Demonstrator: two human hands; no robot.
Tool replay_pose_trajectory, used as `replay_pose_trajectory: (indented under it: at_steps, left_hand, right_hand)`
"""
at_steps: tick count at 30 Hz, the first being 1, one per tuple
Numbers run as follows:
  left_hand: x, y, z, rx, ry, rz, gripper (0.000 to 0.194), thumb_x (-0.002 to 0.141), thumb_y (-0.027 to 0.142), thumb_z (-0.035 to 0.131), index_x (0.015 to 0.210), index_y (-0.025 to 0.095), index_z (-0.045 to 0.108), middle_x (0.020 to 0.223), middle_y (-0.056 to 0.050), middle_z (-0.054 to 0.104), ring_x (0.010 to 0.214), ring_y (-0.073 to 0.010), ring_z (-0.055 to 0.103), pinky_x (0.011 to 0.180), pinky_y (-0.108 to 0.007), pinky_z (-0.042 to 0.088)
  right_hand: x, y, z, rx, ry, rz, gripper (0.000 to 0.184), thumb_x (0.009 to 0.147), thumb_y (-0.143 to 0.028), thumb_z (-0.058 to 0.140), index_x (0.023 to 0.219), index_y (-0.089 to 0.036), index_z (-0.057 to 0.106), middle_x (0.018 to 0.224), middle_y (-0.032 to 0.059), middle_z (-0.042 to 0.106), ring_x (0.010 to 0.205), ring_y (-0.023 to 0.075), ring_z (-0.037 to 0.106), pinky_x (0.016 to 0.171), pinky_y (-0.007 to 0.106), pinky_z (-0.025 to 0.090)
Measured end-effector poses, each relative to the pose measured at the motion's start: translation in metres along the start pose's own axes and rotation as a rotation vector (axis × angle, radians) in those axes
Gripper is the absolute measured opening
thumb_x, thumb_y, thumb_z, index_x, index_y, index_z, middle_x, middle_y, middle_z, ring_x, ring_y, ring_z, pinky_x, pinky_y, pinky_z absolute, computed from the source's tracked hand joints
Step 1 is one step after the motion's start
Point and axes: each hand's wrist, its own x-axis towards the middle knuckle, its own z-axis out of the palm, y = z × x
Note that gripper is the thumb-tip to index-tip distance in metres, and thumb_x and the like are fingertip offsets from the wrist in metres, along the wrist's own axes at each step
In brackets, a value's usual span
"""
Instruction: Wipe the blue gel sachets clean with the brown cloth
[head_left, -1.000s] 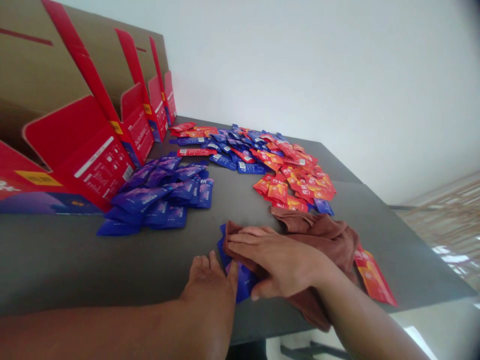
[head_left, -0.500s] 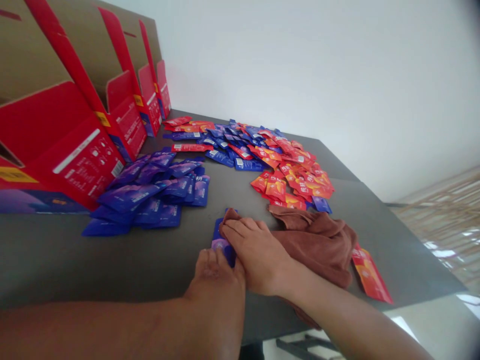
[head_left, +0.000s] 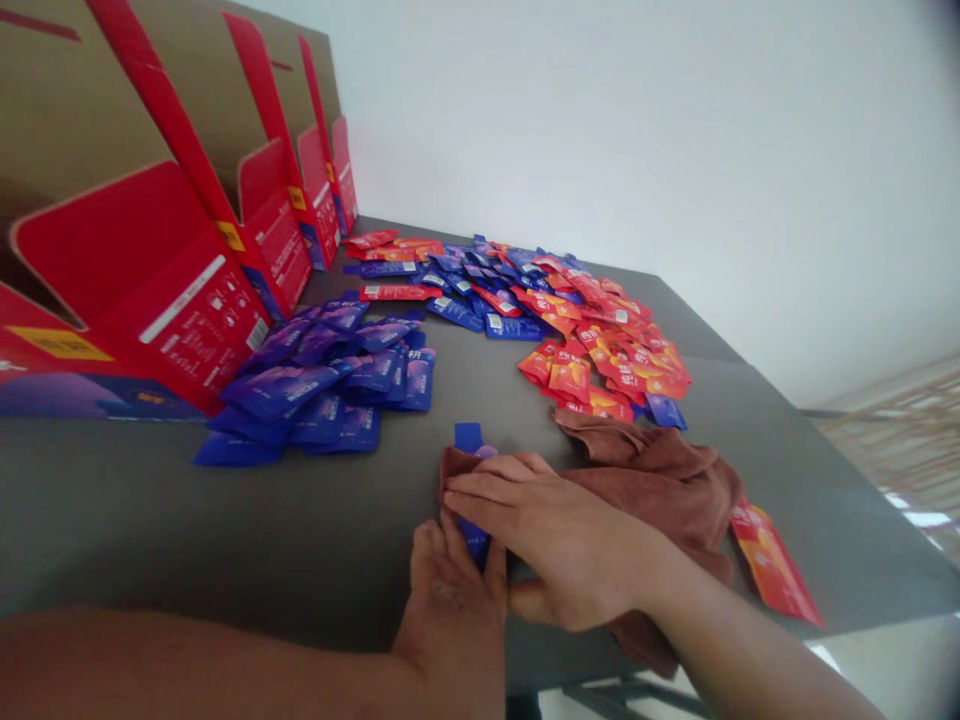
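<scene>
A blue sachet [head_left: 469,438] lies on the dark grey table, partly covered. My left hand [head_left: 456,590] holds its near end down, thumb and fingers on either side. Across the sachet's middle, my right hand [head_left: 551,530] presses a folded corner of a brown cloth [head_left: 652,490], fingers flat together over it. The rest of that cloth is bunched to the right, under and beyond my right wrist. A single red-orange sachet [head_left: 776,565] lies against the cloth's right side.
A pile of blue sachets [head_left: 322,385] sits at the left. Behind it stands a row of open red cartons [head_left: 187,290]. Farther back, a mixed heap of blue and red sachets [head_left: 600,340] spreads along the wall. The table's edge [head_left: 885,620] runs along the right.
My right hand has slid the cloth corner down the sachet toward my left hand, baring the sachet's far end. The whole scene has shifted slightly right in view.
</scene>
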Motion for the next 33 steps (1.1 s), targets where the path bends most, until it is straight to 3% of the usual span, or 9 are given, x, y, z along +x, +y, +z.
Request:
replay_pose_trajectory:
  at_steps: [4, 7, 13, 18, 22, 26, 31, 33]
  left_hand:
    - [-0.005, -0.007, -0.004, 0.085, 0.089, 0.099, 0.048, 0.077, 0.010, 0.045, 0.122, 0.027, 0.043, 0.120, -0.020, 0.054, 0.107, -0.0294, 0.053, 0.092, -0.044, 0.043]
    - [-0.007, -0.011, -0.008, 0.153, 0.087, 0.096, 0.048, 0.077, 0.009, 0.042, 0.122, 0.025, 0.044, 0.119, -0.018, 0.056, 0.103, -0.0271, 0.056, 0.089, -0.041, 0.045]
    - [-0.014, -0.004, 0.003, 0.227, 0.208, 0.090, 0.048, 0.078, 0.011, 0.041, 0.125, 0.023, 0.042, 0.118, -0.020, 0.056, 0.101, -0.0279, 0.058, 0.088, -0.039, 0.046]
    - [-0.019, -0.001, 0.001, 0.205, 0.183, 0.073, 0.049, 0.078, 0.011, 0.044, 0.125, 0.024, 0.041, 0.118, -0.018, 0.058, 0.104, -0.0274, 0.056, 0.090, -0.040, 0.045]
    - [-0.019, 0.000, -0.005, 0.183, 0.160, 0.058, 0.048, 0.077, 0.012, 0.046, 0.123, 0.026, 0.043, 0.118, -0.017, 0.058, 0.107, -0.0275, 0.054, 0.093, -0.041, 0.043]
    - [-0.020, 0.003, 0.004, 0.091, 0.169, 0.040, 0.047, 0.078, 0.012, 0.046, 0.122, 0.028, 0.044, 0.117, -0.016, 0.059, 0.109, -0.0280, 0.053, 0.094, -0.045, 0.041]
    - [-0.018, 0.009, 0.017, 0.005, 0.218, -0.019, 0.045, 0.079, 0.015, 0.044, 0.123, 0.028, 0.043, 0.117, -0.016, 0.059, 0.109, -0.0274, 0.053, 0.095, -0.048, 0.040]
    - [-0.018, 0.010, 0.017, 0.009, 0.226, -0.031, 0.045, 0.080, 0.015, 0.043, 0.122, 0.028, 0.044, 0.117, -0.016, 0.059, 0.109, -0.0272, 0.054, 0.095, -0.047, 0.040]
  right_hand:
    - [0.001, 0.005, -0.004, 0.032, -0.014, -0.010, 0.060, 0.065, -0.030, 0.064, 0.121, -0.019, 0.047, 0.116, 0.0091, 0.053, 0.106, 0.0257, 0.041, 0.090, 0.041, 0.029]
    - [0.003, 0.012, -0.005, 0.020, -0.002, 0.025, 0.064, 0.066, -0.029, 0.063, 0.126, -0.018, 0.043, 0.119, 0.0094, 0.052, 0.106, 0.0254, 0.042, 0.089, 0.041, 0.029]
    - [0.007, 0.022, 0.000, -0.042, 0.082, 0.116, 0.047, 0.078, -0.013, 0.048, 0.125, -0.020, 0.045, 0.121, 0.0066, 0.052, 0.106, 0.0220, 0.042, 0.089, 0.039, 0.030]
    - [0.006, 0.020, 0.002, -0.071, 0.076, 0.120, 0.047, 0.079, -0.009, 0.046, 0.123, -0.022, 0.048, 0.117, 0.0074, 0.050, 0.102, 0.0211, 0.042, 0.086, 0.037, 0.031]
    - [0.002, 0.013, -0.001, -0.030, 0.005, 0.042, 0.038, 0.080, -0.013, 0.048, 0.115, -0.026, 0.055, 0.101, 0.0048, 0.053, 0.094, 0.0191, 0.045, 0.082, 0.035, 0.033]
    - [0.001, 0.013, -0.004, 0.028, -0.061, -0.060, 0.030, 0.083, -0.014, 0.046, 0.105, -0.027, 0.060, 0.098, 0.0026, 0.054, 0.092, 0.0174, 0.047, 0.081, 0.033, 0.033]
    - [0.008, 0.028, 0.003, 0.004, 0.124, 0.123, 0.035, 0.084, -0.010, 0.042, 0.115, -0.022, 0.054, 0.103, 0.0052, 0.054, 0.095, 0.0168, 0.048, 0.081, 0.030, 0.036]
    - [0.009, 0.031, 0.006, 0.003, 0.146, 0.134, 0.034, 0.083, -0.009, 0.043, 0.115, -0.020, 0.053, 0.108, 0.0062, 0.053, 0.098, 0.0172, 0.048, 0.083, 0.029, 0.037]
